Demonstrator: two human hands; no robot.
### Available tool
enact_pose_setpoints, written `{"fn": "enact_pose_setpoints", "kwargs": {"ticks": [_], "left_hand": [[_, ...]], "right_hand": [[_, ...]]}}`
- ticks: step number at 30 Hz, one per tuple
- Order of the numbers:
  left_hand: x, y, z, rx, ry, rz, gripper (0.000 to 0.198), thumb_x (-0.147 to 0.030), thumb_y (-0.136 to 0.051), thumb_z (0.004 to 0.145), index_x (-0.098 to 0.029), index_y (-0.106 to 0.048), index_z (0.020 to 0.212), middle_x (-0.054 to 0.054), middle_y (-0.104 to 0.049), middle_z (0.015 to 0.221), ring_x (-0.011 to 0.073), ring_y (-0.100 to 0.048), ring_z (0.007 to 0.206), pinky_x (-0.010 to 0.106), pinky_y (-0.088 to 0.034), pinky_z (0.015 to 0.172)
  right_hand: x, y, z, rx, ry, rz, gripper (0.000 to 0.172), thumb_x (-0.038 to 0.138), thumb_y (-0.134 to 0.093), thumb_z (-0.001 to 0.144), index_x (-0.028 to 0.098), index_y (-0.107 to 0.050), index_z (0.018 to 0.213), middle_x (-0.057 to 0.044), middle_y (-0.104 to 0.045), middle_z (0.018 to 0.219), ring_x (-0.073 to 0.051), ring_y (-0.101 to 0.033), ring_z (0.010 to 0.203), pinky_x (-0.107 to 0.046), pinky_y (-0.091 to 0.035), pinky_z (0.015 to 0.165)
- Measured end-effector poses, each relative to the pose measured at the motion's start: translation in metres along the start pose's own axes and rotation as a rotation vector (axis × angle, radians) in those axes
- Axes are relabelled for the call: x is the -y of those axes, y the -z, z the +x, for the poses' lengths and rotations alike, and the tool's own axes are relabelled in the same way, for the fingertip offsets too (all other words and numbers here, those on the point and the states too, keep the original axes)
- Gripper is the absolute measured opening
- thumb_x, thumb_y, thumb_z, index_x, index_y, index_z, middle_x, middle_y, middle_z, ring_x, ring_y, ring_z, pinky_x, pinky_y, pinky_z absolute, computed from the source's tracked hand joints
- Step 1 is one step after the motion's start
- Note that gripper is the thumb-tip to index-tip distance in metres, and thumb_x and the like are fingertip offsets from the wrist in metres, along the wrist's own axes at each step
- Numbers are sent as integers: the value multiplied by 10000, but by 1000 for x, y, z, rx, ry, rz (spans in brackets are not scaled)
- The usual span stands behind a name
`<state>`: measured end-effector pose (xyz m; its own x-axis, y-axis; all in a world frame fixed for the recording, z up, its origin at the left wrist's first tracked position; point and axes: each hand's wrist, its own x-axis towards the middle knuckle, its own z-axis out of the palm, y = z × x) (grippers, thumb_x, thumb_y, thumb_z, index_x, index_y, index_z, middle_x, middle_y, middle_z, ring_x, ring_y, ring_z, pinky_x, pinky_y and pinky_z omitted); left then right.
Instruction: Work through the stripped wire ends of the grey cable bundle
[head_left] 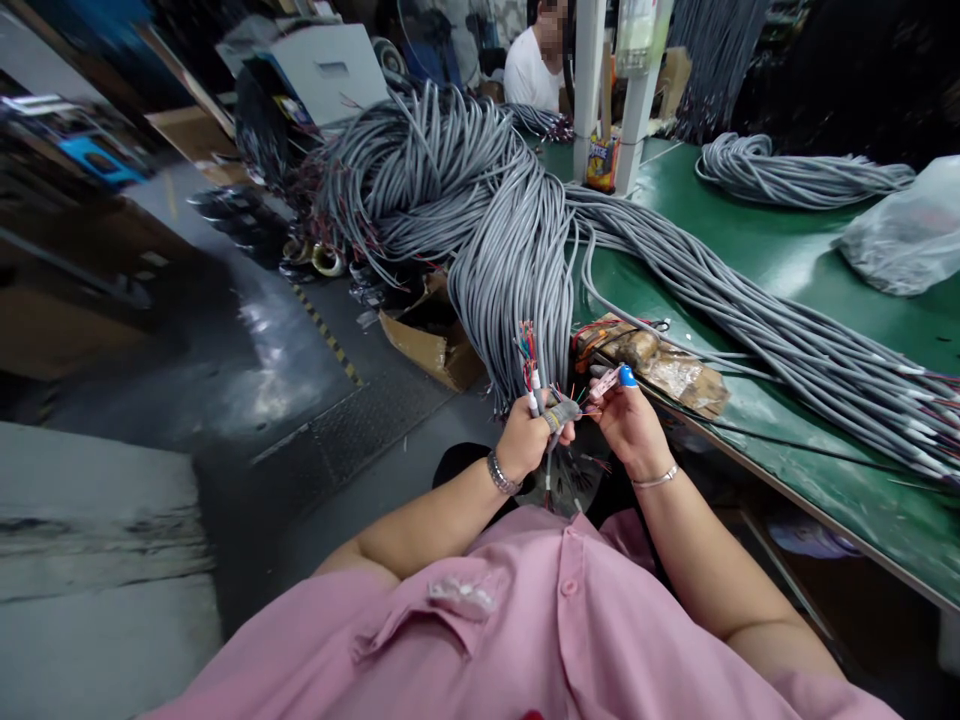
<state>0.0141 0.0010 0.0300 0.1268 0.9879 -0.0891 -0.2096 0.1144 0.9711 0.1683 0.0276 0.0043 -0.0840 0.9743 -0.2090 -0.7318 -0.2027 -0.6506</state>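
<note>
My left hand is closed around the ends of a few grey cables. A grey covering with a yellow band wraps its thumb. Above that fist stands a tuft of stripped coloured wires, red, green and blue among them. My right hand is close by on the right, its fingers pinched at thin coloured wires that fan out between the two hands. Pinkish wrapping and a blue cap cover fingers of this hand. A thick hanging bundle of grey cables drops from the table just beyond my hands.
Long grey cables lie across the green table. Near its edge sits a taped brown block. A coil and a plastic bag are at the right. An open carton stands on the floor. A person sits beyond.
</note>
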Motion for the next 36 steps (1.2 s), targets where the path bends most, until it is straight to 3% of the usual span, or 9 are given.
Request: {"fn": "enact_pose_setpoints", "kwargs": {"ticks": [5, 13, 23, 29, 36], "left_hand": [[1, -5, 7, -32, 31, -19, 317, -409, -739, 693, -133, -595, 638, 9, -598, 485, 102, -524, 404, 226, -438, 430], [5, -10, 11, -31, 60, 34, 334, -429, -734, 692, -143, -579, 618, 8, -600, 488, 103, -532, 410, 222, -440, 430], [4, 3, 0, -7, -3, 26, 303, -415, -724, 717, -138, -614, 668, 9, -611, 510, 102, -537, 423, 216, -419, 433], [1, 6, -1, -5, -6, 27, 328, -436, -746, 701, -135, -616, 685, 7, -610, 519, 99, -537, 426, 218, -420, 432], [-2, -6, 2, -62, -4, 31, 380, -486, -731, 710, -147, -571, 649, -4, -604, 515, 95, -541, 418, 218, -450, 433]], "right_hand": [[-4, -1, 0, 4, 39, -10, 362, 546, -713, 750, 195, -672, 831, 0, -691, 775, -97, -581, 618, -222, -516, 583], [-5, -2, 0, 24, 68, 31, 282, 466, -750, 748, 208, -686, 844, -16, -728, 860, -119, -616, 681, -247, -520, 623], [-2, 5, 0, 61, -28, 24, 428, 637, -674, 728, 213, -651, 789, -12, -693, 792, -121, -603, 648, -245, -537, 591], [7, -2, -6, 58, -11, -90, 331, 521, -705, 764, 196, -662, 807, -12, -686, 775, -100, -571, 611, -218, -519, 571], [4, 2, -3, 4, -32, -22, 321, 497, -760, 713, 206, -663, 806, 13, -681, 734, -108, -603, 629, -231, -523, 598]]}}
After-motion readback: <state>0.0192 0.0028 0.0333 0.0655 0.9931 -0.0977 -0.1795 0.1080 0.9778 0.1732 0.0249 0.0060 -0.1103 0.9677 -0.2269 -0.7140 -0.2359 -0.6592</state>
